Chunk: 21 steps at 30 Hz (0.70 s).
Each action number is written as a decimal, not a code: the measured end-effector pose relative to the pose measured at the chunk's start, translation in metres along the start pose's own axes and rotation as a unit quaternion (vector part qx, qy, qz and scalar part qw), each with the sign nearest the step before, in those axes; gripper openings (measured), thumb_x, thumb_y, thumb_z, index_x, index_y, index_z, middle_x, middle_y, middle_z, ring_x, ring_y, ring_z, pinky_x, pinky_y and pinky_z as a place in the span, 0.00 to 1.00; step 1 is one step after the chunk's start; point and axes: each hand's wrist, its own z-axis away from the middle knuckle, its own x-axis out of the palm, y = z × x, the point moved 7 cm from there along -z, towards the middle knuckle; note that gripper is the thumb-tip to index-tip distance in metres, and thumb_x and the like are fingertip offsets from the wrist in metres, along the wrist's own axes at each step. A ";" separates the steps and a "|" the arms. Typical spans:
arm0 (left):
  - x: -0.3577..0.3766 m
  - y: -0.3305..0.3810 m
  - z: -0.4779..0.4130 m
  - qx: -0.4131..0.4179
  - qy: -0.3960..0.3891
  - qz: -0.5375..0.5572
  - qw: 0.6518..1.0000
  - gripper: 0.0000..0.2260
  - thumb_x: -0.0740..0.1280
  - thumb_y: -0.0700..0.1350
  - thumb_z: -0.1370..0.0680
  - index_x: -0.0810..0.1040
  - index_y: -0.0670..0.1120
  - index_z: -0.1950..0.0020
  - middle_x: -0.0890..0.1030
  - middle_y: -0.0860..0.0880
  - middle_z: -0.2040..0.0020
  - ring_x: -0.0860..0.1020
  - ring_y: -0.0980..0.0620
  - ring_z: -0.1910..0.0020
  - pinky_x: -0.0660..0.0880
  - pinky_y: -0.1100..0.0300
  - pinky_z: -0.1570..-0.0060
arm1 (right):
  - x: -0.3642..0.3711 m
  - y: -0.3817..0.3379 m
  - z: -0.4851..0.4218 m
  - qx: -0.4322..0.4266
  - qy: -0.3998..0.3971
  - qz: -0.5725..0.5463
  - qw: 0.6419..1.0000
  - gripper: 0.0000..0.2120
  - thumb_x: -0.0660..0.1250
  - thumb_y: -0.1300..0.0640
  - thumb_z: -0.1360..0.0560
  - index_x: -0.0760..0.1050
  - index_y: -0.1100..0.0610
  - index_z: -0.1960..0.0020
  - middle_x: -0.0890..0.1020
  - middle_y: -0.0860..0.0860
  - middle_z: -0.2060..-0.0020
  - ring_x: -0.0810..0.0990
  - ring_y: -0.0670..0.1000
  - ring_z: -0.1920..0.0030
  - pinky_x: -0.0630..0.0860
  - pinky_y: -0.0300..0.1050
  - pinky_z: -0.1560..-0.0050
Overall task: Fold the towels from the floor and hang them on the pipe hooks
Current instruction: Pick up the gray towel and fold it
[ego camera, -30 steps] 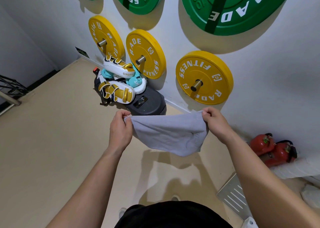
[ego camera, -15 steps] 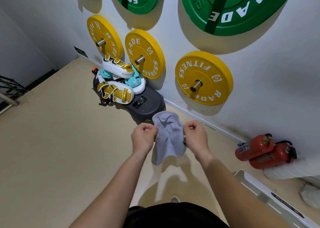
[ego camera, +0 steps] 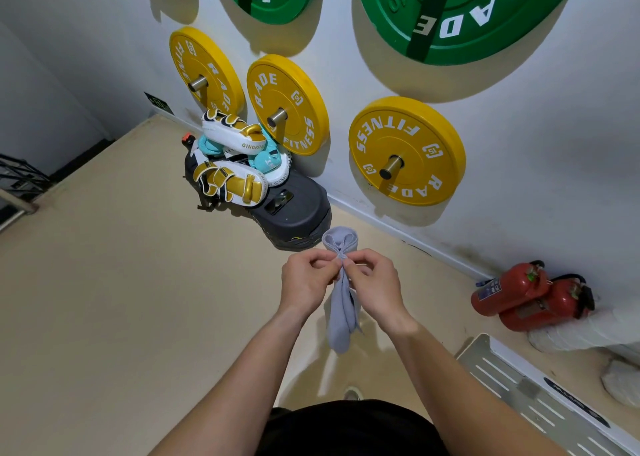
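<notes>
Left hand (ego camera: 306, 284) and right hand (ego camera: 377, 291) touch, both pinching the top of the pale grey soft cloth towel (ego camera: 341, 317). It hangs doubled between them, clear of the floor. Advice: line up corners before one hand lets go. Beyond, a steel pipe peg (ego camera: 391, 168) juts from the wall; likely the hook.

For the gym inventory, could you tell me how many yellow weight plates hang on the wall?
3: the left yellow plate, the middle yellow plate beside it, and the right yellow plate, set lower. More may hang out of frame.
</notes>
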 end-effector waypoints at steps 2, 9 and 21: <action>0.001 0.001 0.000 0.003 -0.016 0.005 1.000 0.01 0.74 0.43 0.25 0.85 0.46 0.55 0.85 0.48 0.65 0.84 0.51 0.62 0.82 0.50 0.49 | 0.002 -0.002 0.001 -0.002 -0.001 -0.004 1.000 0.04 0.69 0.59 0.23 0.82 0.53 0.55 0.87 0.48 0.63 0.86 0.47 0.59 0.82 0.55 0.47; 0.000 0.003 0.001 -0.013 -0.057 0.021 0.998 0.10 0.68 0.33 0.27 0.86 0.43 0.51 0.86 0.44 0.61 0.83 0.52 0.60 0.82 0.55 0.51 | 0.003 -0.003 0.001 0.001 -0.039 -0.039 0.999 0.03 0.73 0.61 0.26 0.81 0.56 0.53 0.87 0.49 0.61 0.86 0.48 0.56 0.81 0.47 0.50; -0.040 0.021 -0.012 0.186 0.001 -0.283 0.941 0.19 0.73 0.45 0.28 0.78 0.62 0.40 0.73 0.56 0.47 0.71 0.56 0.46 0.71 0.62 0.49 | -0.011 -0.035 -0.015 -0.095 -0.094 0.068 0.989 0.10 0.68 0.63 0.24 0.79 0.48 0.55 0.83 0.42 0.59 0.83 0.51 0.55 0.77 0.41 0.51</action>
